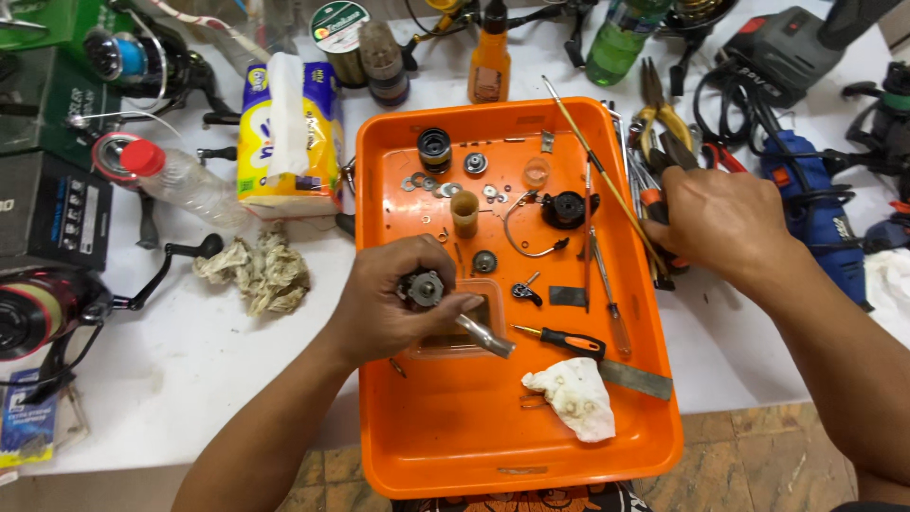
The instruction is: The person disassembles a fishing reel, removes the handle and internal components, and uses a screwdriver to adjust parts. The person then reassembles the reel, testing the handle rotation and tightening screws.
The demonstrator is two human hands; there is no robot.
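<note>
At frame centre the left hand has its fingers clamped on a reel body over the orange tray, while the right hand, fingers curled together, reaches the pliers at right, seemingly picking a tool, which needs a firm grasp.

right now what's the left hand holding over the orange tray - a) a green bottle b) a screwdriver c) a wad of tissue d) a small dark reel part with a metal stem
d: the left hand grips a small dark reel part with a metal stem over the orange tray, while the screwdriver lies loose in the tray.
</note>
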